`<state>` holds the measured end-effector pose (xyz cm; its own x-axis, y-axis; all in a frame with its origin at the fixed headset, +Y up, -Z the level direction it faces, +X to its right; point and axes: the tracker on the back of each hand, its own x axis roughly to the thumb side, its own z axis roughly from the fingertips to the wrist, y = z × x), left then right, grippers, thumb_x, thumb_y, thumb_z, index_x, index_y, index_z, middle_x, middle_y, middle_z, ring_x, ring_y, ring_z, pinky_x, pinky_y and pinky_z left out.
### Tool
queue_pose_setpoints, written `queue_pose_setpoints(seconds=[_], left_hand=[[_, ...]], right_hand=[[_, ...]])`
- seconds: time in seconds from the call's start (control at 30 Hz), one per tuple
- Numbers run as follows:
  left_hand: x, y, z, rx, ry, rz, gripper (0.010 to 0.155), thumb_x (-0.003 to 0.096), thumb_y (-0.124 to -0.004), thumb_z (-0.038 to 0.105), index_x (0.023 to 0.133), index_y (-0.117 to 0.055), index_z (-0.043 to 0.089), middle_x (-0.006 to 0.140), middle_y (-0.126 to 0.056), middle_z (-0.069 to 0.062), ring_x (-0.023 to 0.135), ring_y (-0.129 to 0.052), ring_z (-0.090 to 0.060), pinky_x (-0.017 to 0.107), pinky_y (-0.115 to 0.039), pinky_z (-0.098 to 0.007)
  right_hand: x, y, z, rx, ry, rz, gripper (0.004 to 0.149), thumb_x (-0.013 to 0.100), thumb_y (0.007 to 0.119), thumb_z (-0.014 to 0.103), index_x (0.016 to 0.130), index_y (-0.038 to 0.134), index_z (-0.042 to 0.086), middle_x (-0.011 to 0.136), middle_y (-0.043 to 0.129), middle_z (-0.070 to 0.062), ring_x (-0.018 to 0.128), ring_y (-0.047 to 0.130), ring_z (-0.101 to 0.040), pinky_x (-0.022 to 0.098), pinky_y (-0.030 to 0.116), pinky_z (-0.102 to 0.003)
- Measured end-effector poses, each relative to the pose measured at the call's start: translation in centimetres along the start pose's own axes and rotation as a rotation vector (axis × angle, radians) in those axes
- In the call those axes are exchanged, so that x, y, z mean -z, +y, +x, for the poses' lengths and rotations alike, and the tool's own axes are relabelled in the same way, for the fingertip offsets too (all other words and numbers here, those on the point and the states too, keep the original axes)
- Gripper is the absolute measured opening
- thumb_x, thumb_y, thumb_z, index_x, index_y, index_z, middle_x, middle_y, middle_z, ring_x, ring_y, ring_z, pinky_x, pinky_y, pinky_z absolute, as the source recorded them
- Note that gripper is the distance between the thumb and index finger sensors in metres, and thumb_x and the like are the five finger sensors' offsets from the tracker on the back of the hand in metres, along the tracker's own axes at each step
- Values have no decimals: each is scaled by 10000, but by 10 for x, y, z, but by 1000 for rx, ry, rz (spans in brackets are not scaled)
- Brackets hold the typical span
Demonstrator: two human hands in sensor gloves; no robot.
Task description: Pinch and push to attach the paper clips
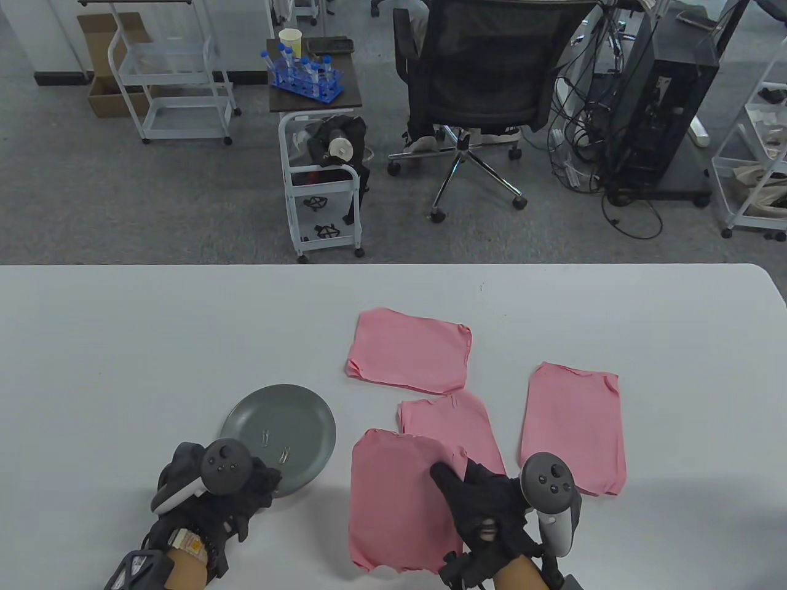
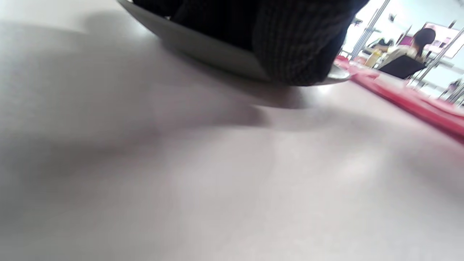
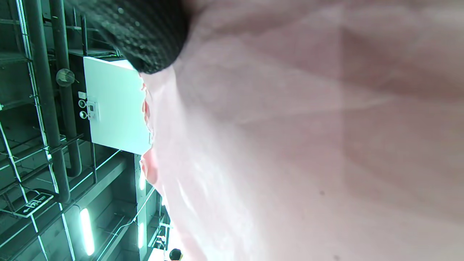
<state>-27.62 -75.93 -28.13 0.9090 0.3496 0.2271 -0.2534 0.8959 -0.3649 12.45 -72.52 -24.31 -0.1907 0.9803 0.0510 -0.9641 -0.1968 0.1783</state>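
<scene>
A grey plate (image 1: 307,424) holds two metal paper clips, one (image 1: 265,437) left of the other (image 1: 284,455). My left hand (image 1: 255,485) lies at the plate's near rim; its fingers (image 2: 290,43) reach over the plate rim (image 2: 203,47), and their grip is hidden. My right hand (image 1: 476,495) rests on the right edge of the nearest pink paper stack (image 1: 396,498), thumb stretched out over the sheet. In the right wrist view a fingertip (image 3: 145,32) lies on the pink paper (image 3: 290,145). No clip shows in either hand.
Three more pink stacks lie on the white table (image 1: 123,344): one further back (image 1: 409,358), one in the middle (image 1: 452,424) with a clip (image 1: 454,402) on its far edge, one at the right (image 1: 575,427). Beyond the table are a cart and an office chair.
</scene>
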Motion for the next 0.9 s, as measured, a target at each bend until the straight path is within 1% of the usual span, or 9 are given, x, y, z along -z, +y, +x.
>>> queue_pose_setpoints(seconds=[0.07, 0.3, 0.37, 0.43, 0.53, 0.63, 0.73, 0.83, 0.9], left_hand=[[1, 1, -4, -23, 8, -1, 400, 357, -922, 337, 754, -935, 289, 793, -920, 23, 730, -863, -186, 666, -655, -453], [5, -6, -1, 16, 0, -35, 415, 408, -815, 358, 819, -837, 304, 890, -811, 53, 832, -758, -186, 719, -575, -459], [8, -7, 0, 9, 4, -39, 444, 397, -838, 387, 834, -825, 312, 907, -792, 55, 841, -742, -184, 725, -564, -455], [12, -8, 2, 34, 33, -71, 499, 379, -878, 428, 861, -790, 329, 928, -749, 66, 855, -703, -174, 736, -538, -451], [15, -8, 7, 62, 74, -34, 488, 371, -877, 452, 840, -805, 338, 904, -758, 68, 835, -717, -171, 728, -549, -454], [18, -9, 14, 86, 66, -30, 461, 379, -870, 438, 829, -807, 360, 905, -757, 64, 839, -720, -181, 730, -546, -458], [16, -11, 10, -20, 8, 43, 403, 378, -871, 405, 777, -863, 353, 872, -826, 63, 811, -773, -184, 705, -594, -455], [13, -9, 0, -109, -7, 65, 379, 384, -863, 399, 758, -885, 346, 855, -870, 68, 803, -804, -173, 690, -633, -446], [11, -5, -5, -159, -5, 102, 373, 379, -863, 403, 746, -889, 341, 830, -917, 66, 784, -874, -167, 671, -687, -421]], right_hand=[[0, 1, 0, -6, 3, 3, 420, 438, 768, 370, 816, 746, 188, 661, 996, -25, 446, 1083, -237, 356, 894, -407], [2, 4, -4, -18, 20, 17, 422, 438, 766, 369, 817, 744, 185, 665, 994, -27, 448, 1081, -241, 357, 892, -409], [2, 4, -5, -16, 25, 20, 422, 439, 765, 368, 818, 743, 184, 666, 993, -29, 449, 1080, -241, 357, 892, -409], [2, 4, -5, -15, 29, 22, 423, 439, 765, 368, 819, 742, 183, 667, 992, -30, 451, 1079, -241, 358, 891, -410], [2, 5, -5, -17, 34, 23, 423, 440, 764, 367, 819, 742, 184, 668, 991, -30, 453, 1078, -241, 359, 890, -410], [3, 6, -5, -19, 37, 30, 424, 439, 765, 367, 820, 741, 183, 668, 991, -29, 452, 1079, -242, 359, 890, -411], [3, 6, -6, -18, 37, 33, 423, 439, 765, 367, 819, 742, 184, 669, 991, -29, 453, 1079, -242, 360, 890, -411], [3, 5, -6, -18, 38, 33, 423, 439, 765, 367, 820, 742, 183, 668, 992, -29, 452, 1080, -242, 360, 890, -411], [4, 5, -7, -18, 42, 35, 423, 439, 765, 367, 820, 741, 183, 669, 991, -30, 453, 1079, -242, 361, 890, -412]])
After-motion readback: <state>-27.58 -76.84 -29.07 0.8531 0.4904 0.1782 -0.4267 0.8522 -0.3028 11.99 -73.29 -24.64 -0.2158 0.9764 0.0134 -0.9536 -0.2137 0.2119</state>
